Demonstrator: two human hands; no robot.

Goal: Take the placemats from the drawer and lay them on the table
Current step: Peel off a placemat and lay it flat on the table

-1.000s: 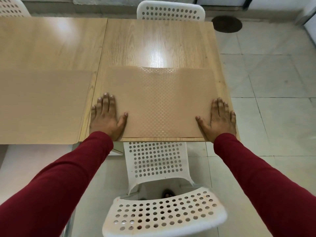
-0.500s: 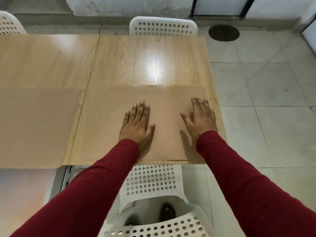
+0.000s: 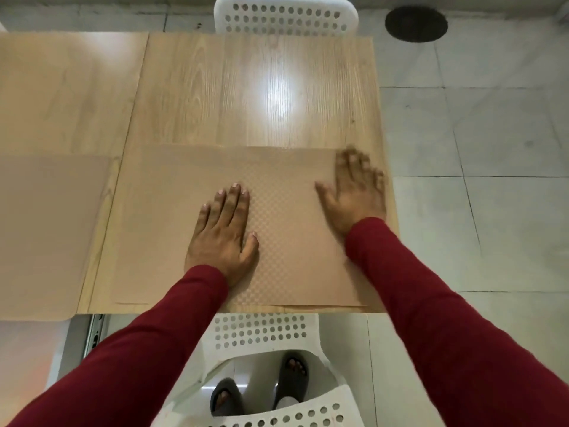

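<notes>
A tan placemat (image 3: pixel 172 217) with a fine checked texture lies flat on the near half of the wooden table (image 3: pixel 252 97). My left hand (image 3: pixel 223 231) rests flat on the mat's middle, fingers straight. My right hand (image 3: pixel 354 192) is flat on the mat's right part near its far corner, blurred by motion. A second tan placemat (image 3: pixel 46 229) lies on the adjoining table to the left, its near edge overhanging. No drawer is in sight.
A white perforated chair (image 3: pixel 264 331) stands under the near table edge, and another chair (image 3: pixel 286 16) at the far side. Tiled floor (image 3: pixel 492 211) with a dark round drain (image 3: pixel 416 23) lies to the right. A metal rail (image 3: pixel 95 331) shows under the table at left.
Both hands came from the mat's outer near corners toward its middle. Since then the right hand has slid out toward the right far corner; the left has stayed near the centre.
</notes>
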